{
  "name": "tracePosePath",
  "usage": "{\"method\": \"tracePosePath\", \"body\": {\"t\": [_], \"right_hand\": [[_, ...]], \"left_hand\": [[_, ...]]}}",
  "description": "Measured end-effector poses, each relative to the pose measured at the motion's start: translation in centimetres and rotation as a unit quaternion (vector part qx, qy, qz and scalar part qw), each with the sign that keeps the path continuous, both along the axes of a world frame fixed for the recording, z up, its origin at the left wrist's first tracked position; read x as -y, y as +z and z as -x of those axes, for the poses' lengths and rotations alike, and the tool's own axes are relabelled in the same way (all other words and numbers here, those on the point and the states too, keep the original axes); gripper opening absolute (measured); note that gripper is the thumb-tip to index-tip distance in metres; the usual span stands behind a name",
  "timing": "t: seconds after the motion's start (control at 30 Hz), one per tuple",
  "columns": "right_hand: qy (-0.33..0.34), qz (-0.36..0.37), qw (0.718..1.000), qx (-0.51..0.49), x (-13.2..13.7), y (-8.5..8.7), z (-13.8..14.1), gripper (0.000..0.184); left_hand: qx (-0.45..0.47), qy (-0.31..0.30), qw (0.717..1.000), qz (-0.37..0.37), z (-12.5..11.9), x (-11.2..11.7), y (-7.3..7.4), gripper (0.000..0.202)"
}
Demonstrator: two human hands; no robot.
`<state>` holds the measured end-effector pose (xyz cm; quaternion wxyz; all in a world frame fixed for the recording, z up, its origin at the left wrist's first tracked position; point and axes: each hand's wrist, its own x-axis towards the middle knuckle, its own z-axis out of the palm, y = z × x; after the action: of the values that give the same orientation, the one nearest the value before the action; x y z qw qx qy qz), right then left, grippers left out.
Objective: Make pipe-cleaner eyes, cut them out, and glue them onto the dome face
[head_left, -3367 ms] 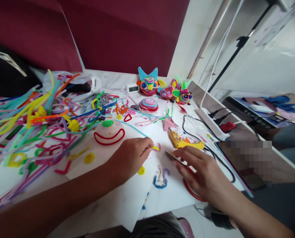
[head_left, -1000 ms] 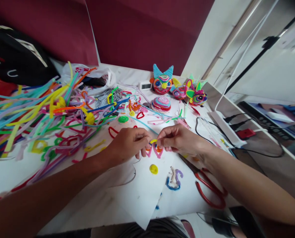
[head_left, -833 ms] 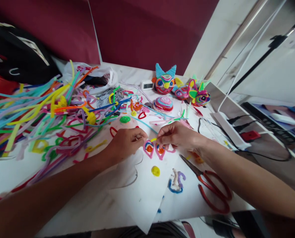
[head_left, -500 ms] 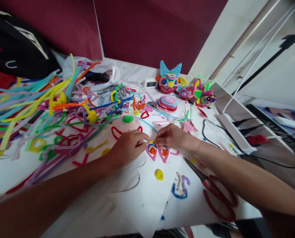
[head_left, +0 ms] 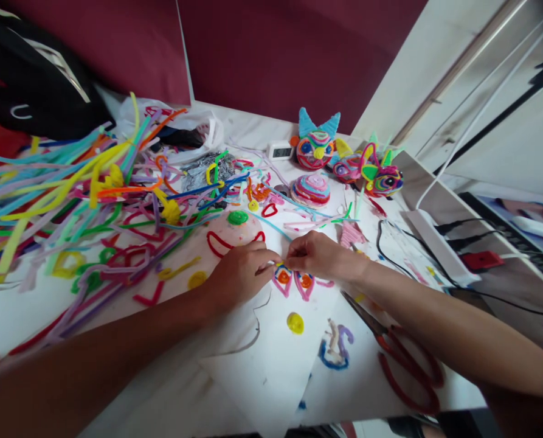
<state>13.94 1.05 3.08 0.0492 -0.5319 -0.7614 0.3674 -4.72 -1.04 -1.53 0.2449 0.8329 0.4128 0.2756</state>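
While the right hand (head_left: 319,258) is pinching a yellow strip (head_left: 280,264) with its fingertips closed, the left hand (head_left: 241,271) is curling at the strip's other end, thumb and forefinger nearly together; whether it is gripping too, I cannot tell. The strip is showing as a sliver between both sets of fingertips, just beside two pink loops (head_left: 306,283) with orange centres. Nearer the person, a yellow disc (head_left: 295,323) is lying on a white sheet (head_left: 264,395). Red-handled scissors (head_left: 385,339) are resting near the right forearm. Beyond the left hand, a pale dome (head_left: 249,232) is bearing a green spot and a red mouth. Pipe cleaners (head_left: 65,182) are covering much of the surface (head_left: 171,383) at left, and a blue-eared head (head_left: 317,152) is standing beside a clock (head_left: 280,150) at the back.
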Motion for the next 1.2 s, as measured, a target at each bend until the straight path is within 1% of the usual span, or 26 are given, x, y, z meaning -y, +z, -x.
{"method": "tracePosePath", "body": {"t": [0.17,0.3,0.43,0.6,0.8,0.93,1.2], "right_hand": [[0.003,-0.024,0.999,0.038,0.1,0.2,0.3,0.012],[0.004,-0.029,0.998,0.051,0.3,0.2,0.4,0.011],[0.005,-0.029,0.998,0.049,0.3,0.2,0.4,0.010],[0.008,-0.035,0.999,0.032,0.2,0.3,-0.1,0.012],[0.014,-0.037,0.999,0.027,0.5,0.5,-0.6,0.009],[0.020,-0.056,0.998,0.034,0.8,0.4,-0.3,0.007],[0.036,-0.098,0.992,0.070,1.2,0.2,0.1,0.012]], "left_hand": [[-0.007,-0.001,1.000,0.006,-0.1,0.1,-0.1,0.020],[-0.008,0.000,1.000,0.008,-0.1,0.2,0.1,0.019],[-0.010,0.000,1.000,0.008,-0.1,0.2,0.2,0.018],[-0.014,0.005,1.000,0.009,-0.1,0.3,0.2,0.017],[-0.026,0.002,1.000,0.000,-0.1,0.4,0.1,0.017],[-0.042,-0.014,0.999,-0.026,0.0,0.5,-0.2,0.020],[-0.084,-0.044,0.990,-0.101,0.1,0.7,-0.7,0.025]]}}
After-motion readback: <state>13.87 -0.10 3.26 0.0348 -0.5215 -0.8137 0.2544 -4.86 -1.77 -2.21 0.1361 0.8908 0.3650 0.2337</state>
